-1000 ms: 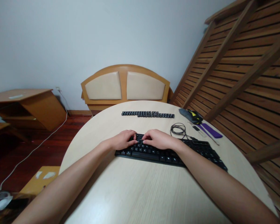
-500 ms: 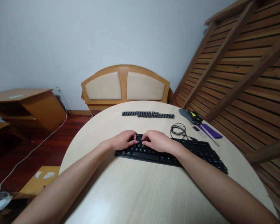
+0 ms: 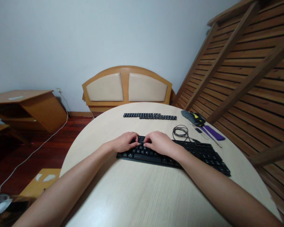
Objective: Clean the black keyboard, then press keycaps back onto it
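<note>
A black computer keyboard (image 3: 148, 158) lies slightly askew on the round table, its right end nearer to me. My left hand (image 3: 125, 142) rests on its left end, fingers curled over the back edge and thumb on the keys. Just beside it, my right hand (image 3: 159, 143) bends over the upper keys, with thumb and forefinger drawn together in a pinch. Whatever sits between those fingertips is too small to make out. Behind the keyboard, loose black keycaps (image 3: 146, 116) stand in staggered rows. The keyboard's coiled cable (image 3: 181, 132) lies beyond my right hand.
On the pale round table (image 3: 132, 195), at the right, are a grey-and-yellow item (image 3: 194, 118), a purple strip (image 3: 214, 132) and a thin screwdriver-like rod (image 3: 213, 138). A wooden headboard (image 3: 125, 85) stands behind; a slatted wooden frame (image 3: 239, 78) leans at the right.
Almost nothing differs. My right hand's thumb and fingertips have shifted very slightly over the same keys; the left hand and keyboard stay in place.
</note>
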`<act>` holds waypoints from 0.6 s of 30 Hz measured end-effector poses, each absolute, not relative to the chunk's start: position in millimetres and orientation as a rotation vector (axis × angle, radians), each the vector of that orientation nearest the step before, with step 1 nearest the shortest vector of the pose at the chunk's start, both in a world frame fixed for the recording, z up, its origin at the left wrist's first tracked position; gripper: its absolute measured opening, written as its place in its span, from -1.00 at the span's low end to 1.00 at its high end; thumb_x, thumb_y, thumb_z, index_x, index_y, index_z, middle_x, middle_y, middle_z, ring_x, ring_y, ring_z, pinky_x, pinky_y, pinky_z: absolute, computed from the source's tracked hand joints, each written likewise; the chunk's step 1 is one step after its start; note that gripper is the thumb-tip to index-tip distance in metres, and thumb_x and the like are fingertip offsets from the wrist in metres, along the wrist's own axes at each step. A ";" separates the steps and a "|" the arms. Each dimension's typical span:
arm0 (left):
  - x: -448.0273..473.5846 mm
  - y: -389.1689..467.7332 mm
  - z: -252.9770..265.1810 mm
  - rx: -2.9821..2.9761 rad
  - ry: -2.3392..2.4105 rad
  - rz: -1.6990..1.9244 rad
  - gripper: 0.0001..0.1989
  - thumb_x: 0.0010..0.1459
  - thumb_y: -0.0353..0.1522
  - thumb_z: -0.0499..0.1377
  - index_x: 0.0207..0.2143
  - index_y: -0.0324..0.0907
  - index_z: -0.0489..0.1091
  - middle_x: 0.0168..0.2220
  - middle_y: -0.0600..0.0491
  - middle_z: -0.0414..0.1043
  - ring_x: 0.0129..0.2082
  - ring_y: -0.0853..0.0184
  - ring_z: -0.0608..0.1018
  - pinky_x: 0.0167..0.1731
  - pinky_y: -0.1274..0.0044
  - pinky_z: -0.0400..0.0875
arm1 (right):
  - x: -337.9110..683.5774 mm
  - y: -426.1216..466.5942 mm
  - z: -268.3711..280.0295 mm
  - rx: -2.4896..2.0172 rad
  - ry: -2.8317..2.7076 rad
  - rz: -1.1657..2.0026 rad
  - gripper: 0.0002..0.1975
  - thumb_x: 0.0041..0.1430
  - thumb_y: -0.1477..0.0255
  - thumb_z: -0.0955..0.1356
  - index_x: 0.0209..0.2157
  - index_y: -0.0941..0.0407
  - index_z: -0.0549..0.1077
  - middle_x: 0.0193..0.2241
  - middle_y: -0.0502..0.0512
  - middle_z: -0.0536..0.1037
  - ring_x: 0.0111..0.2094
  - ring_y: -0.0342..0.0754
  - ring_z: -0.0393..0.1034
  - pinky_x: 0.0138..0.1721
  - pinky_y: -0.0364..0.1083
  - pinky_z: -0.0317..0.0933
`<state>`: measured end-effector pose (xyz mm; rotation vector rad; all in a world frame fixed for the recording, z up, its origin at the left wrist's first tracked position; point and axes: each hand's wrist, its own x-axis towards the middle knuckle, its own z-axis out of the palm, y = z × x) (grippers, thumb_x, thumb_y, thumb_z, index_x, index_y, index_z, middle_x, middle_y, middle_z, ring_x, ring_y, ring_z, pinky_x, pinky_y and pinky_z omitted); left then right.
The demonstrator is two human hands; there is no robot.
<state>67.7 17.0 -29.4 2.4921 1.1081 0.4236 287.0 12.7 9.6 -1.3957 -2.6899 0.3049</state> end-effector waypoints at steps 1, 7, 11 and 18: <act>67.8 16.9 -29.3 2.493 1.107 0.424 -0.83 0.31 -0.22 0.08 -0.26 -0.14 0.30 -0.13 -0.05 0.47 -0.13 0.19 0.48 -0.05 0.38 0.34 | 286.5 12.2 10.4 -1.401 -2.696 0.305 -0.84 0.20 0.31 0.39 -0.24 -0.02 0.64 -0.26 0.06 0.67 -0.19 0.04 0.54 -0.21 -0.10 0.28; 67.8 17.3 -30.3 2.496 1.117 0.427 -0.82 0.30 -0.22 0.09 -0.26 -0.14 0.31 -0.15 -0.05 0.47 -0.14 0.19 0.48 -0.06 0.36 0.35 | 277.4 1.2 16.8 -1.461 -2.758 0.156 -0.82 0.24 0.34 0.37 -0.22 0.05 0.63 -0.20 0.16 0.66 -0.13 0.13 0.53 -0.16 -0.05 0.31; 68.1 17.6 -30.5 2.501 1.110 0.430 -0.83 0.31 -0.23 0.08 -0.27 -0.14 0.30 -0.16 -0.05 0.46 -0.15 0.19 0.48 -0.06 0.37 0.35 | 269.5 -7.1 18.7 -1.482 -2.818 0.004 -0.76 0.30 0.42 0.31 -0.15 0.19 0.60 -0.16 0.31 0.63 -0.12 0.18 0.53 -0.15 -0.03 0.32; 68.5 17.6 -30.3 2.502 1.105 0.420 -0.84 0.30 -0.24 0.08 -0.27 -0.14 0.29 -0.14 -0.06 0.46 -0.13 0.18 0.48 -0.05 0.37 0.34 | 266.0 -7.9 17.9 -1.462 -2.861 -0.021 -0.74 0.31 0.44 0.30 -0.12 0.26 0.57 -0.13 0.38 0.60 -0.09 0.22 0.52 -0.13 -0.01 0.33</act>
